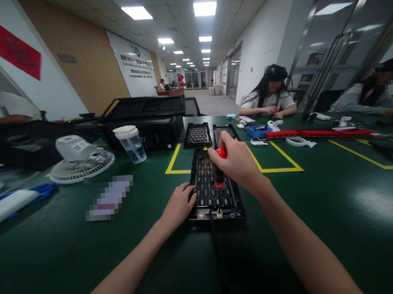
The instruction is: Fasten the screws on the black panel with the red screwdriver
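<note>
A black plastic casing (204,195) with rows of honeycomb-like cells lies on the green table in front of me. Small parts show along its near end, and a dark cable (215,239) runs from there toward me. My right hand (233,158) is wrapped round the red and black handle of a screwdriver (219,174), held upright over the casing's cells. I cannot make out where its tip meets the casing. Along the casing's left edge rests my left hand (178,205), palm down with its fingers apart.
Behind the casing sit two more black panels, one a cell panel (198,135). To the left are a white fan (80,158), a lidded cup (131,144) and a large black box (159,132). Right of centre lie a blue tray (257,132) and a tape roll (298,141). People sit around the table.
</note>
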{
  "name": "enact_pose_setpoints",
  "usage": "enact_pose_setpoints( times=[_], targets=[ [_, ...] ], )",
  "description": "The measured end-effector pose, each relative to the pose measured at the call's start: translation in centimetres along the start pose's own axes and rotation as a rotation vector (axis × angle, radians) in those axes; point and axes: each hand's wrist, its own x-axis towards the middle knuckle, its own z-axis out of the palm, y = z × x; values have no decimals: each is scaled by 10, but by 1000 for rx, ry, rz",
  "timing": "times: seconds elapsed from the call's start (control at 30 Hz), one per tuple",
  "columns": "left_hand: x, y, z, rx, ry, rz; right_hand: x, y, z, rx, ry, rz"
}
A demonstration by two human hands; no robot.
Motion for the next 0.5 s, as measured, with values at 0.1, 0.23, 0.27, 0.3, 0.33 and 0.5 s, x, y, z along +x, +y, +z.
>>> enact_pose_setpoints(
  times=[0.1,0.23,0.27,0.3,0.33,0.5],
  targets=[
    [0,-2,2,0,3,7,-1,1,5,108,-57,17],
    [1,-4,5,15,3,14,1,5,13,348,-80,42],
    [1,-4,5,17,1,14,1,5,14,462,-107,54],
    [1,-4,5,18,1,13,2,5,15,596,-162,66],
    [1,-4,4,20,-1,14,3,6,15,737,-238,75],
    [1,-2,3,21,6,24,3,7,10,1156,-579,-4]
  ],
)
